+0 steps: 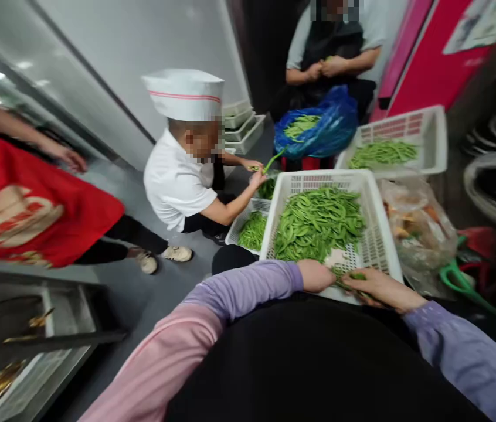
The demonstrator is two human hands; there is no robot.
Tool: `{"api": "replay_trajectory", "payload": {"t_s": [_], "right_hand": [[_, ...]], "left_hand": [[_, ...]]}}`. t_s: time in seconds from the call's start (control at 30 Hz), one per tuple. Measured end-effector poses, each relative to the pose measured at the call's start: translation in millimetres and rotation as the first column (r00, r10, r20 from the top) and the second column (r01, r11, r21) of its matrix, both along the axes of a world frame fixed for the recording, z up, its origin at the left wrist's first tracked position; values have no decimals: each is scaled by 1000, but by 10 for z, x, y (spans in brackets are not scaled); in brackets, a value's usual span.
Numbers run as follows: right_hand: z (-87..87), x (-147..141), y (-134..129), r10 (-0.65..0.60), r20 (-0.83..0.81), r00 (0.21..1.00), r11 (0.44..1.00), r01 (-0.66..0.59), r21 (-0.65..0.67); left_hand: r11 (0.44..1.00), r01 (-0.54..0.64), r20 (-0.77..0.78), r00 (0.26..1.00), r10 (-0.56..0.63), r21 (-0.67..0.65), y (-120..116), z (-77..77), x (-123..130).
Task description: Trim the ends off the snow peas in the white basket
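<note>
My left hand (316,276) rests in a closed curl over the near rim of a white plastic crate (318,179), close to a few green pea pods (351,276). My right hand (373,288) pinches those pods between its fingers, just beside the left hand. The crate is heaped with many more pea pods (318,225). Both of my sleeves are purple, and a black garment fills the bottom of the view. The pods inside my left fingers are partly hidden.
A crouching co-worker in a white paper hat (182,94) handles pods over a smaller crate (252,230). A person in a red apron (37,202) stands left. A seated person (331,58) is behind a blue bag (316,126). Another pod crate (389,146) stands right, beside a clear plastic bag (419,231).
</note>
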State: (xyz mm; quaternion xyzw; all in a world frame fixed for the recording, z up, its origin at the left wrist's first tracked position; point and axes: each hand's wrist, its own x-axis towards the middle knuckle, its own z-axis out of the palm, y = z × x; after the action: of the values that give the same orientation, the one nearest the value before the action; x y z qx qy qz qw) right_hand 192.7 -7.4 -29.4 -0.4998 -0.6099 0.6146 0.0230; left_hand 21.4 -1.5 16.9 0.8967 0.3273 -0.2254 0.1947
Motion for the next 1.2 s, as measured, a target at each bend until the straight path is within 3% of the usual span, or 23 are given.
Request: {"api": "replay_trajectory", "payload": {"t_s": [0.07, 0.13, 0.2, 0.27, 0.33, 0.37, 0.43, 0.47, 0.53, 0.57, 0.63, 0.7, 0.8, 0.93, 1.1, 1.2], "right_hand": [[38, -56, 98, 123, 12, 992, 992, -124, 9], [82, -112, 166, 235, 4, 972, 972, -235, 18], [106, -148, 206, 295, -21, 955, 955, -295, 26], [85, -160, 250, 254, -71, 965, 967, -250, 57], [-2, -162, 333, 5, -161, 987, 996, 10, 89], [-72, -163, 393, -191, -203, 960, 974, 212, 86], [-245, -168, 544, -538, -227, 812, 825, 562, 58], [-339, -174, 625, -635, -194, 748, 753, 655, 57], [-517, -209, 771, -689, -121, 714, 710, 699, 84], [-594, -242, 827, -691, -97, 717, 710, 697, 96], [-723, -343, 895, -626, -2, 780, 764, 614, 198], [-821, -469, 913, -506, 181, 844, 836, 428, 343], [-924, -606, 905, -353, 424, 834, 889, 157, 431], [-1007, -592, 946, -302, 495, 815, 906, 84, 415], [-1095, -516, 944, -255, 534, 806, 927, 46, 373], [-1033, -546, 850, -271, 517, 812, 920, 61, 387]], "left_hand": [[992, -17, -10, 1000, 16, -121, 67, -71, -23], [944, -55, 59, 995, 79, -326, 117, -111, -52], [830, -126, 103, 971, 215, -543, 170, -148, -93], [717, -233, 116, 909, 401, -657, 236, -218, -147], [690, -356, 180, 797, 576, -631, 311, -337, -203], [701, -428, 212, 748, 629, -570, 346, -411, -229], [744, -566, 176, 741, 648, -355, 392, -567, -276], [765, -596, 103, 769, 632, -242, 397, -637, -300], [803, -589, -51, 808, 587, -95, 365, -743, -355], [815, -576, -85, 817, 570, -68, 332, -774, -384], [829, -557, -55, 830, 555, -49, 250, -793, -434], [854, -520, -3, 854, 520, -8, 173, -769, -461], [893, -450, 39, 893, 449, 29, 101, -696, -454], [899, -436, 85, 898, 431, 43, 64, -612, -431], [910, -415, 21, 910, 414, 10, 42, -615, -423], [910, -414, 16, 910, 414, -7, 21, -597, -399]]}}
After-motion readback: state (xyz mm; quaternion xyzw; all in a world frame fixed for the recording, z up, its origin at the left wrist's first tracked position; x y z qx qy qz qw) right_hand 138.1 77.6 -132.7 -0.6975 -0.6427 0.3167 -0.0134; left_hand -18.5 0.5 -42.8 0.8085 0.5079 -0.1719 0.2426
